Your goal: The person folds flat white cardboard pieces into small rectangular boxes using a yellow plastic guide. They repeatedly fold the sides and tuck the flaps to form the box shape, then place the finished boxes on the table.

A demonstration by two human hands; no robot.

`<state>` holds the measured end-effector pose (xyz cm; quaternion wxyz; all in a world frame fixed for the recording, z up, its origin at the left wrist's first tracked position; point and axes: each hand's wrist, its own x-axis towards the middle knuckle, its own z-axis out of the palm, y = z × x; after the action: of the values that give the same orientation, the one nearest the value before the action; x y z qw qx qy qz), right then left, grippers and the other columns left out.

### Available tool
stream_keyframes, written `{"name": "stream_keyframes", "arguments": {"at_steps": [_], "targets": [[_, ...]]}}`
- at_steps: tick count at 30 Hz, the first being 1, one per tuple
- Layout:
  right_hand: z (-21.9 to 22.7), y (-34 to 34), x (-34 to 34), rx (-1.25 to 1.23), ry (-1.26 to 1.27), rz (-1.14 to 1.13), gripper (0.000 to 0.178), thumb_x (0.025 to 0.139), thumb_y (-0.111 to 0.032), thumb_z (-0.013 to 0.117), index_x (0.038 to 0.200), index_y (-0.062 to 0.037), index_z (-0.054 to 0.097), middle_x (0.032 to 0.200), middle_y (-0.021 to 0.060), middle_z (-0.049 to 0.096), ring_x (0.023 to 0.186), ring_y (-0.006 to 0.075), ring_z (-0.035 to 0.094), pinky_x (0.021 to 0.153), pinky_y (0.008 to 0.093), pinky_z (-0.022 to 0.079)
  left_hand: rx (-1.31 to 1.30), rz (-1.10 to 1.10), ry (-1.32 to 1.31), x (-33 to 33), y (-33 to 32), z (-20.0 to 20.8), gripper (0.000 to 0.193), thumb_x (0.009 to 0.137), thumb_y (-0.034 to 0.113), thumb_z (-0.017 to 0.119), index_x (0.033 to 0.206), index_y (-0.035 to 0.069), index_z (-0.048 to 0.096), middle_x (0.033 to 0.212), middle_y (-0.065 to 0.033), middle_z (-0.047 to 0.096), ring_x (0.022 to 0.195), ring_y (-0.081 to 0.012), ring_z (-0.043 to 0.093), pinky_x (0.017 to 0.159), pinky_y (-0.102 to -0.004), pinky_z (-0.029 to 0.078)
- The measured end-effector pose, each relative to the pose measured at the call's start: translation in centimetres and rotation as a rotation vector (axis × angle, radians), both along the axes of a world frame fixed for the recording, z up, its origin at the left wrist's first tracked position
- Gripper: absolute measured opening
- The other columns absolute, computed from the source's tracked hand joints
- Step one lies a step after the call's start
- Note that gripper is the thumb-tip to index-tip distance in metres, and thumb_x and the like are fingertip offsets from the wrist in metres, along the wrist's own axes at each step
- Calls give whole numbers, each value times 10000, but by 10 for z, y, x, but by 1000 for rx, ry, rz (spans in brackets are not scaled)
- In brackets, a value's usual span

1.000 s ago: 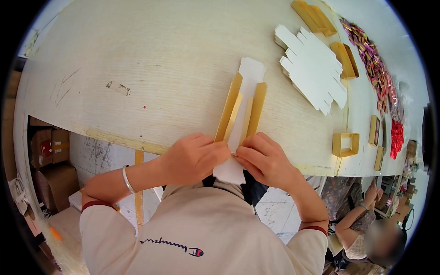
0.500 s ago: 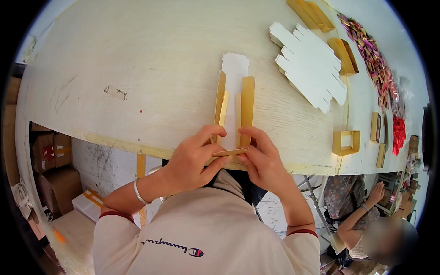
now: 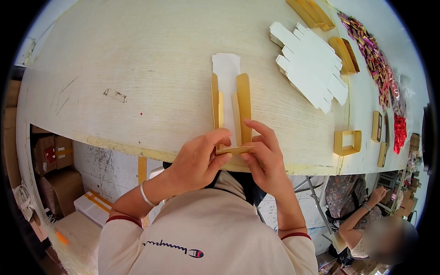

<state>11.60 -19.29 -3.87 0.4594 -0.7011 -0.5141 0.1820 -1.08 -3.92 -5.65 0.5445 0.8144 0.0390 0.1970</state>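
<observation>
In front of me lies a partly folded cardboard box (image 3: 244, 103), gold on its raised sides and white inside. Its long side walls stand up, while the far end flap lies flat on the table. My left hand (image 3: 198, 155) pinches the left part of the raised near end flap, thumb on the near side and fingers inside. At the right corner my right hand (image 3: 266, 153) grips the same flap between thumb and fingers, its index finger stretched toward the right wall. The inner corners are partly hidden by my fingers.
A stack of flat white box blanks (image 3: 311, 66) lies right of the box. Beyond it are gold boxes (image 3: 347, 143) and a pile of small wrapped pieces (image 3: 366, 50). Another person (image 3: 362, 220) sits at the lower right; cartons (image 3: 55, 151) are under the table at left.
The far end of the box has swung slightly left. My right index finger has lifted off the right wall's near end, and my left hand has shifted slightly right.
</observation>
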Motion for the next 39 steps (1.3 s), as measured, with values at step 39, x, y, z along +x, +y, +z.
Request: {"name": "stream_keyframes", "arguments": {"at_steps": [39], "targets": [[10,11,29,-15,-35,294,481,748,166,529,1197,-1,568,1082,138,557,893,299,594,721,347,508,485,55,-15,2,9,12,228,732,-25,653,958,-3,672,806,-66,554,664,-208,584,540,-310,493]]}}
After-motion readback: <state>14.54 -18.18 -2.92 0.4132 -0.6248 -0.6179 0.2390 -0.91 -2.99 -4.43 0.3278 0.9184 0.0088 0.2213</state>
